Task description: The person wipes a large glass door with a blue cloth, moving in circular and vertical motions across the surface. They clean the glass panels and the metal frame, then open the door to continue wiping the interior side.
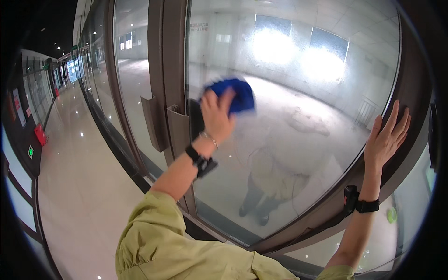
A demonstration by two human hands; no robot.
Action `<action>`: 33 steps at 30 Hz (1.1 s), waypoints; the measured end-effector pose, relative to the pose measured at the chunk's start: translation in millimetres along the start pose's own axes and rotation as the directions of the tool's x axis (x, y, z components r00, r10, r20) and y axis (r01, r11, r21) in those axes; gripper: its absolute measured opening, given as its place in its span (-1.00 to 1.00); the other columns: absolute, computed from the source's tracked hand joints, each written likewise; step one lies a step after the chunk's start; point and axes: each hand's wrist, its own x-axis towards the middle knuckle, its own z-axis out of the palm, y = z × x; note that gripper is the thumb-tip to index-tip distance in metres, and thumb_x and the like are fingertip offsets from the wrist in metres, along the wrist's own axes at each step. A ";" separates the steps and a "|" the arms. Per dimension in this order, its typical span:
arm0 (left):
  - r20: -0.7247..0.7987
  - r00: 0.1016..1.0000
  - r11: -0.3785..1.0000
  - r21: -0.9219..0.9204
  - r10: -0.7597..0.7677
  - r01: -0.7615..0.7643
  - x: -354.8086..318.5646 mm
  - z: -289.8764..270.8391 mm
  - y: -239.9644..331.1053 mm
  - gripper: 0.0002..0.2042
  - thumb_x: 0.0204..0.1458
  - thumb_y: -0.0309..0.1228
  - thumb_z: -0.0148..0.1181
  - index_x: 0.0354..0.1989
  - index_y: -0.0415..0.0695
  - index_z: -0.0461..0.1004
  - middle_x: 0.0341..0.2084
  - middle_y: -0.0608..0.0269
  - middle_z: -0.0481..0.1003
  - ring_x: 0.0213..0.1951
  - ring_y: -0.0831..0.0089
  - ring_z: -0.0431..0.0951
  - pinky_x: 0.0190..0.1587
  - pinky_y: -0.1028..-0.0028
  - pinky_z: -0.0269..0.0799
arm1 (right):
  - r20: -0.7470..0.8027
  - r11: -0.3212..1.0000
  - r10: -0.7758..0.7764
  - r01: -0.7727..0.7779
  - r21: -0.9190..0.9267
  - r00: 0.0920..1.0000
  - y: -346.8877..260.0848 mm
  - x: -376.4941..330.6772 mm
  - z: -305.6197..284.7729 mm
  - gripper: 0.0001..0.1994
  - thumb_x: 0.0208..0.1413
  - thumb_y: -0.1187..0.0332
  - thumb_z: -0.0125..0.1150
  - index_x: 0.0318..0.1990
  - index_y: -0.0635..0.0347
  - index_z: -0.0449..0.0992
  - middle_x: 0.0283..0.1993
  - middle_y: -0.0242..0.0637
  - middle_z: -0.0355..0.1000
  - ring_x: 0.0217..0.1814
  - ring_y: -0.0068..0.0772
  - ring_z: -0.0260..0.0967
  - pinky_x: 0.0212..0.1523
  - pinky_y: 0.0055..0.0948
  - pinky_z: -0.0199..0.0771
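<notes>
A blue cloth [242, 95] lies against the glass door pane [298, 140], bunched under my left hand [217, 116]. The fingers of that hand bend over the cloth and press it to the glass; cloth and fingertips are slightly blurred. To the right, my right hand [387, 137] rests flat with spread fingers on the brown door frame [406, 79], holding nothing. A brown door handle [178, 128] stands just left of my left wrist. Each wrist wears a black strap with a small device.
A second handle [154, 123] is on the neighbouring door leaf. At the left runs a corridor with a shiny floor [79, 186] and a red box [40, 134] by its far wall. Behind the glass lies a bright room with windows [301, 44]. A small green object [391, 215] shows at lower right.
</notes>
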 end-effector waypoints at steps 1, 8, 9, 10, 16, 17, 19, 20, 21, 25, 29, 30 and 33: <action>-0.136 0.985 0.992 0.043 -0.108 0.114 29.4 -1.3 -10.3 -0.38 -0.11 -0.35 0.19 0.21 -0.16 0.24 0.10 -0.16 0.16 0.09 -0.12 0.16 0.21 0.05 0.06 | -0.010 1.000 -0.013 0.013 0.020 1.000 1.0 0.1 1.6 -0.48 0.30 -0.09 -0.19 0.37 -0.28 0.13 0.41 -0.18 0.06 0.47 -0.11 -0.06 0.36 0.02 0.03; -0.314 0.849 0.898 -0.031 -0.425 0.438 71.5 -9.7 -39.4 -0.48 0.13 -0.23 0.04 0.06 -0.51 0.29 0.16 -0.12 0.15 0.06 -0.07 0.20 0.07 0.10 0.27 | -0.054 0.997 -0.030 0.034 0.076 0.998 -9.7 8.6 4.4 -0.49 0.30 -0.09 -0.19 0.37 -0.30 0.14 0.41 -0.19 0.06 0.47 -0.12 -0.06 0.35 0.01 0.04; -0.290 0.885 0.928 -0.036 -0.365 0.371 49.3 -3.4 -25.4 -0.50 0.12 -0.27 0.06 0.04 -0.52 0.30 0.16 -0.17 0.15 0.06 -0.10 0.19 0.09 0.10 0.25 | -0.059 0.997 -0.043 0.047 0.058 0.997 -5.2 9.8 4.2 -0.48 0.30 -0.10 -0.19 0.37 -0.30 0.14 0.41 -0.19 0.06 0.47 -0.12 -0.06 0.36 0.01 0.04; -0.275 0.925 0.954 0.067 -0.263 0.291 19.6 3.6 -10.8 -0.52 0.09 -0.30 0.10 0.05 -0.50 0.30 0.15 -0.21 0.14 0.08 -0.13 0.19 0.12 0.10 0.22 | -0.065 0.997 -0.053 0.056 0.047 0.996 -1.4 10.8 4.7 -0.48 0.29 -0.10 -0.19 0.37 -0.30 0.14 0.41 -0.19 0.06 0.47 -0.12 -0.06 0.36 0.01 0.04; 0.091 0.966 0.971 0.012 -0.240 0.240 -105.5 -5.1 33.4 -0.28 -0.15 -0.37 0.29 0.26 -0.21 0.16 0.13 -0.26 0.07 0.17 -0.31 0.05 0.21 -0.14 -0.01 | -0.082 0.996 -0.080 0.084 0.044 0.993 10.9 16.3 8.8 -0.47 0.29 -0.14 -0.24 0.37 -0.34 0.13 0.41 -0.20 0.06 0.46 -0.15 -0.04 0.36 -0.01 0.05; 0.064 0.962 0.964 0.006 -0.264 0.265 -98.1 -5.4 29.3 -0.28 -0.12 -0.33 0.28 0.27 -0.21 0.15 0.14 -0.27 0.06 0.18 -0.32 0.03 0.22 -0.15 -0.02 | -0.083 0.995 -0.085 0.089 0.046 0.993 11.1 15.7 10.2 -0.47 0.29 -0.14 -0.24 0.36 -0.34 0.13 0.41 -0.20 0.06 0.46 -0.16 -0.04 0.36 -0.01 0.06; -0.035 0.965 0.966 0.007 -0.259 0.259 -53.0 -1.7 13.9 -0.29 0.00 -0.18 0.19 0.30 -0.22 0.11 0.19 -0.32 0.02 0.22 -0.37 -0.01 0.25 -0.16 -0.06 | -0.089 0.993 -0.107 0.111 0.040 0.990 14.1 19.5 9.3 -0.47 0.28 -0.15 -0.24 0.36 -0.35 0.14 0.41 -0.20 0.06 0.46 -0.18 -0.03 0.35 -0.01 0.09; -0.048 0.956 0.957 -0.010 -0.290 0.289 -28.4 0.7 6.4 -0.30 0.07 -0.09 0.10 0.31 -0.24 0.09 0.24 -0.32 -0.03 0.25 -0.40 -0.05 0.25 -0.16 -0.07 | -0.089 0.992 -0.117 0.121 0.040 0.989 16.1 20.0 9.8 -0.47 0.28 -0.15 -0.24 0.36 -0.35 0.14 0.41 -0.20 0.06 0.46 -0.18 -0.03 0.35 -0.01 0.10; -0.085 0.955 0.959 -0.037 -0.284 0.282 -2.7 -0.7 -3.5 -0.28 0.09 -0.07 0.07 0.33 -0.25 0.05 0.27 -0.31 -0.07 0.27 -0.43 -0.09 0.26 -0.16 -0.08 | -0.088 0.991 -0.118 0.123 0.045 0.989 17.4 19.5 10.4 -0.47 0.28 -0.15 -0.23 0.36 -0.35 0.14 0.41 -0.20 0.07 0.46 -0.18 -0.02 0.34 -0.01 0.11; -0.112 0.831 0.838 -0.081 -0.545 0.539 40.9 -5.1 -25.3 -0.30 0.19 -0.02 -0.13 0.35 -0.32 -0.03 0.36 -0.25 -0.20 0.30 -0.39 -0.11 0.21 -0.23 0.02 | -0.075 0.987 -0.150 0.154 0.049 0.986 22.3 22.2 7.5 -0.48 0.28 -0.15 -0.23 0.35 -0.34 0.16 0.39 -0.19 0.11 0.44 -0.18 0.02 0.32 -0.03 0.16; -0.091 0.748 0.751 -0.164 -0.658 0.640 8.9 3.7 -14.2 -0.29 0.21 -0.04 -0.18 0.31 -0.45 -0.04 0.38 -0.25 -0.24 0.32 -0.37 -0.13 0.26 -0.20 -0.06 | -0.044 0.989 -0.141 0.142 0.026 0.989 41.0 21.0 20.5 -0.48 0.28 -0.16 -0.23 0.33 -0.33 0.20 0.36 -0.19 0.16 0.40 -0.20 0.08 0.30 -0.06 0.20; -0.072 0.766 0.764 -0.172 -0.639 0.621 -13.3 8.7 -14.1 -0.28 0.21 -0.05 -0.18 0.31 -0.48 -0.06 0.37 -0.27 -0.23 0.32 -0.35 -0.13 0.29 -0.16 -0.11 | -0.033 0.990 -0.137 0.138 0.016 0.990 46.5 21.1 23.7 -0.48 0.28 -0.16 -0.23 0.33 -0.32 0.21 0.35 -0.19 0.18 0.40 -0.21 0.10 0.29 -0.07 0.22; -0.049 0.796 0.791 -0.163 -0.603 0.590 -100.1 19.1 4.1 -0.28 0.21 -0.06 -0.18 0.26 -0.57 -0.03 0.35 -0.38 -0.24 0.31 -0.30 -0.09 0.34 -0.05 -0.19 | -0.076 0.986 -0.164 0.165 0.017 0.984 43.8 23.3 23.7 -0.46 0.28 -0.18 -0.25 0.34 -0.28 0.20 0.36 -0.20 0.16 0.40 -0.23 0.09 0.29 -0.12 0.22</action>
